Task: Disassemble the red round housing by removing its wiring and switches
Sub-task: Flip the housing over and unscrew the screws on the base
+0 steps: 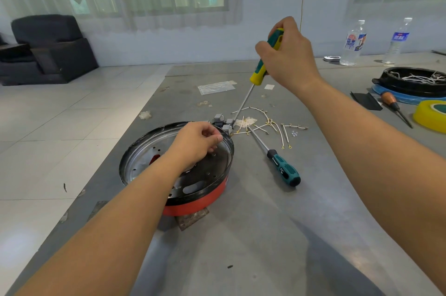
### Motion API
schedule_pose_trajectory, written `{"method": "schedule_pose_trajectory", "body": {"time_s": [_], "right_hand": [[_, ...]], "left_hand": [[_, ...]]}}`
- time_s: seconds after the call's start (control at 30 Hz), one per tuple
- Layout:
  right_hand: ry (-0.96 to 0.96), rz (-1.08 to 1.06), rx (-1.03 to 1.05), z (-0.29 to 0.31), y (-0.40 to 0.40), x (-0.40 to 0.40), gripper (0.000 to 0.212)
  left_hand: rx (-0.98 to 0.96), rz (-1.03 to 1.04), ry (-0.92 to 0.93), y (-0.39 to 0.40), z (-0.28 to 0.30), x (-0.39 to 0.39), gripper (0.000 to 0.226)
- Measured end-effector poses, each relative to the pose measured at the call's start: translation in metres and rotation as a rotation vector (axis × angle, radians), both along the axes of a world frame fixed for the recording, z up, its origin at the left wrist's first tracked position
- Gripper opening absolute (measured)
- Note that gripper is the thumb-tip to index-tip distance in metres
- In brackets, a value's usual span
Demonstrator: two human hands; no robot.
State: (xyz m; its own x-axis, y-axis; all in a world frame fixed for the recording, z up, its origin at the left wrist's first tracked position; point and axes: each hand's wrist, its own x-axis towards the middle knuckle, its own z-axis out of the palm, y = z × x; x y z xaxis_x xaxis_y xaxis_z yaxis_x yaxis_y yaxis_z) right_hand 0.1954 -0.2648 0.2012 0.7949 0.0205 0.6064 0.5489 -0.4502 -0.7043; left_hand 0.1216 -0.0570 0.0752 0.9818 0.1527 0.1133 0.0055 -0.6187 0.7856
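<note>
The red round housing [193,206] sits near the worktop's [265,235] left edge. The left hand [195,143], fingers curled over its far rim, steadies it while the right hand [287,54] clamps a yellow-green screwdriver [259,73], tip at the grey switches [225,123]. Removed wiring [268,124] lies right.

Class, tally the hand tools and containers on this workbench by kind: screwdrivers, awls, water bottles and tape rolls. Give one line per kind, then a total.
Screwdrivers: 2, a yellow-green one held in the right hand and a teal one lying flat
Awl: 1
Water bottles: 2
Tape roll: 1
Total: 6
</note>
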Motion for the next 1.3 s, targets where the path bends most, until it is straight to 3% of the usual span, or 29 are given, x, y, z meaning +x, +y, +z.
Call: {"method": "schedule_pose_trajectory", "body": {"time_s": [0.13, 0.37, 0.47, 0.53, 0.77, 1.07, 1.2, 1.3], "right_hand": [[0.011, 0.151, 0.098, -0.002, -0.001, -0.005, 0.020], [0.096, 0.322, -0.548, -0.055, 0.012, -0.012, 0.013], [0.134, 0.387, -0.675, -0.080, 0.015, -0.015, 0.004], [0.139, 0.417, -0.667, -0.091, 0.015, -0.015, 0.009], [0.049, 0.422, -0.521, -0.107, 0.018, -0.018, 0.015], [0.006, 0.370, -0.511, -0.114, 0.023, -0.019, 0.008], [0.079, 0.290, -0.501, -0.115, 0.008, -0.009, 0.008], [0.186, 0.192, -0.525, -0.118, -0.018, 0.008, 0.009]], "left_hand": [[-0.426, 0.040, 0.046, -0.004, 0.009, -0.004, 0.012], [-0.922, 0.069, 0.120, -0.013, 0.017, -0.009, 0.008], [-1.063, 0.050, 0.147, -0.016, 0.015, -0.010, 0.007], [-1.098, 0.050, 0.154, -0.017, 0.014, -0.010, 0.008], [-1.020, 0.054, 0.174, -0.017, 0.012, -0.011, 0.008], [-0.969, 0.048, 0.192, -0.018, 0.011, -0.012, 0.014], [-0.657, 0.058, 0.085, -0.014, 0.008, -0.012, 0.013], [-0.203, 0.081, -0.024, 0.000, 0.006, -0.012, 0.011]]}}
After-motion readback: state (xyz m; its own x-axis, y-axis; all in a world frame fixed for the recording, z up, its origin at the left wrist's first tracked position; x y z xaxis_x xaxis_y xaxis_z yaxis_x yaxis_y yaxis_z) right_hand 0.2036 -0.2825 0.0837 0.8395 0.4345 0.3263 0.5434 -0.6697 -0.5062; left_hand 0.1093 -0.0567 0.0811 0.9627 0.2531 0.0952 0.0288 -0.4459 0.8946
